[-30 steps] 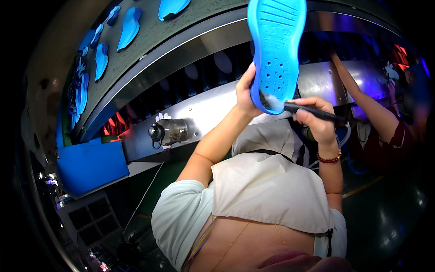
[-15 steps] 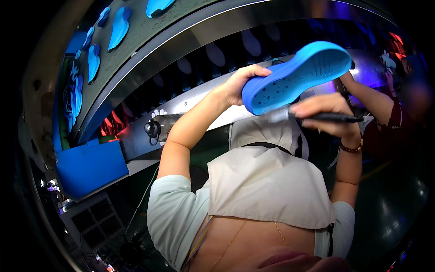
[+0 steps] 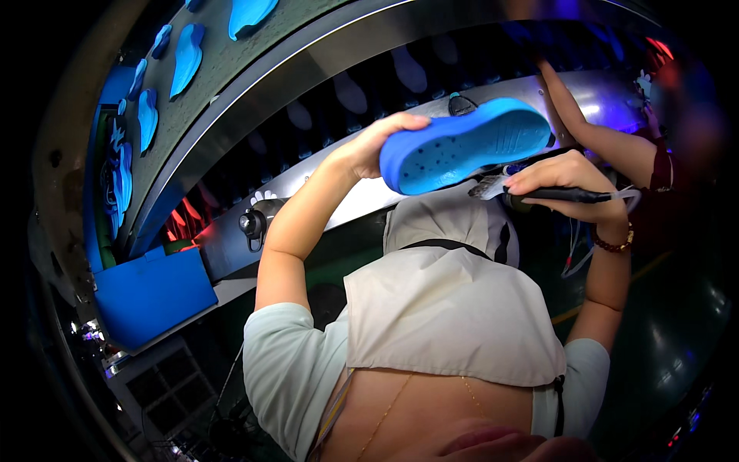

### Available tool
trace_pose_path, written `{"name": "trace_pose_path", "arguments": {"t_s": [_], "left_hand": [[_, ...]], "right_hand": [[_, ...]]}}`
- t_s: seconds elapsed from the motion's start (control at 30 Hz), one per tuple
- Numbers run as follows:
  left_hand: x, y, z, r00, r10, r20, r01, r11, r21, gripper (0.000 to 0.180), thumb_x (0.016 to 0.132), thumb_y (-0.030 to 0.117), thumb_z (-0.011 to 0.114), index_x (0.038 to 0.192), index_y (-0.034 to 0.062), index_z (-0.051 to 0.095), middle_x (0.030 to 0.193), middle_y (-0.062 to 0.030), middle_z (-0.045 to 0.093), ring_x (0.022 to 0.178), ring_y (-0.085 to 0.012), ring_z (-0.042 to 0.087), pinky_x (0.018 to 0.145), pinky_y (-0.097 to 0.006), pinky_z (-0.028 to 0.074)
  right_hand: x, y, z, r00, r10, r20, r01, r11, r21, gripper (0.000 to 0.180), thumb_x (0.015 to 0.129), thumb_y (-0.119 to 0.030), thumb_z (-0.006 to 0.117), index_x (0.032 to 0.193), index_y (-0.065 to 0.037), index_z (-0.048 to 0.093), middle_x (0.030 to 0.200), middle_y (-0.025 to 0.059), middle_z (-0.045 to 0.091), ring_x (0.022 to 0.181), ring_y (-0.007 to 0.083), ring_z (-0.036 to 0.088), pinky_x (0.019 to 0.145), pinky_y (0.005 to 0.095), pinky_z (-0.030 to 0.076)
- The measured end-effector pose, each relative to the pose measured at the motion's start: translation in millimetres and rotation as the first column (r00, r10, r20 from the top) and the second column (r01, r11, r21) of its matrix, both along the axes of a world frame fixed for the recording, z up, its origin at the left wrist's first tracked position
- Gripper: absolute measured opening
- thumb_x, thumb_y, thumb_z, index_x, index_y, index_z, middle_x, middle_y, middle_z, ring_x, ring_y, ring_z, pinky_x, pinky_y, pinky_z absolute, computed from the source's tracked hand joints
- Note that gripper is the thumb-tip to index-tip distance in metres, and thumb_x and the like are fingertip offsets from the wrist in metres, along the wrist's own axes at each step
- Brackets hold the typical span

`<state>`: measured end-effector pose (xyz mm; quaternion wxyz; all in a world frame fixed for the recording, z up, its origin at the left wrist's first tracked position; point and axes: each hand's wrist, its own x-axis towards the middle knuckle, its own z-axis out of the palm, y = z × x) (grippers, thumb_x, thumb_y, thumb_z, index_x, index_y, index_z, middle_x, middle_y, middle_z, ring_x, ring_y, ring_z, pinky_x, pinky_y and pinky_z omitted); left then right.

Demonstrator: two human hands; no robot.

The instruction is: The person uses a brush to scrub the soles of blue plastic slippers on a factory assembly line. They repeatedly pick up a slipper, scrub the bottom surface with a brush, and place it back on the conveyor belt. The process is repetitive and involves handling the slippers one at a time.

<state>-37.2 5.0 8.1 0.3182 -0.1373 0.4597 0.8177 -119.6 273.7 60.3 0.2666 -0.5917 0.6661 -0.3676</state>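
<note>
A two-tone blue shoe sole [image 3: 481, 146], light blue on its inner face with small holes at one end, is held up before me. My left hand [image 3: 373, 146] is closed on its left end, thumb along the upper edge. My right hand [image 3: 566, 175] pinches a brush with pale, flat bristles [image 3: 487, 187] and a black handle; a clear tube [image 3: 631, 198] shows at the handle's rear end. The bristles are just below the sole's lower edge; whether they touch it I cannot tell.
Several blue sole pieces [image 3: 187, 60] lie on a belt [image 3: 231, 65] behind a curved metal rail [image 3: 308, 65]. A blue box [image 3: 158, 296] and a dark bottle [image 3: 254, 223] are at the left. Another person's arm [image 3: 616, 146] reaches in from the right.
The sole has shifted left and slightly down at its far end. The brush, blurred before, now shows sharply, slightly farther right. The other person's arm has extended up toward the rack.
</note>
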Motion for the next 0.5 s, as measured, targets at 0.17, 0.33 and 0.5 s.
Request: {"name": "trace_pose_path", "arguments": {"t_s": [0.17, 0.33, 0.5], "left_hand": [[-2.0, -14.2, -13.3, 0.992, 0.122, 0.022, -0.124, 0.980, 0.154, 0.054, 0.072, 0.037, 0.055, 0.107, -0.0035, 0.053, 0.097, -0.0197, 0.058, 0.083, -0.0258, 0.059, 0.075, -0.036, 0.048], [7.3, -29.7, -14.1, 0.957, 0.265, 0.121, -0.288, 0.925, 0.247, 0.054, 0.080, 0.043, 0.046, 0.112, -0.0003, 0.051, 0.105, -0.0164, 0.057, 0.089, -0.0248, 0.057, 0.079, -0.039, 0.045], [-13.8, 29.6, -48.9, 0.794, 0.608, -0.007, -0.493, 0.652, 0.576, 0.084, 0.073, 0.073, 0.021, 0.122, 0.0067, 0.041, 0.120, -0.0130, 0.046, 0.104, -0.0295, 0.048, 0.087, -0.049, 0.038]], "right_hand": [[-1.9, 0.3, -12.7, 0.965, -0.171, 0.199, 0.215, 0.949, -0.229, 0.021, 0.071, 0.002, 0.062, 0.091, 0.000, 0.061, 0.095, 0.0148, 0.062, 0.085, 0.0229, 0.062, 0.075, 0.0281, 0.049], [17.7, 6.5, 5.4, 0.976, -0.175, 0.127, 0.194, 0.969, -0.155, 0.019, 0.066, 0.001, 0.066, 0.085, 0.002, 0.062, 0.089, 0.0130, 0.064, 0.084, 0.0227, 0.062, 0.076, 0.0288, 0.048], [29.0, -17.8, -11.3, 0.866, -0.479, 0.144, 0.501, 0.829, -0.248, 0.018, 0.067, 0.002, 0.062, 0.085, 0.003, 0.062, 0.090, 0.0173, 0.061, 0.095, 0.0231, 0.056, 0.080, 0.0294, 0.045]]}}
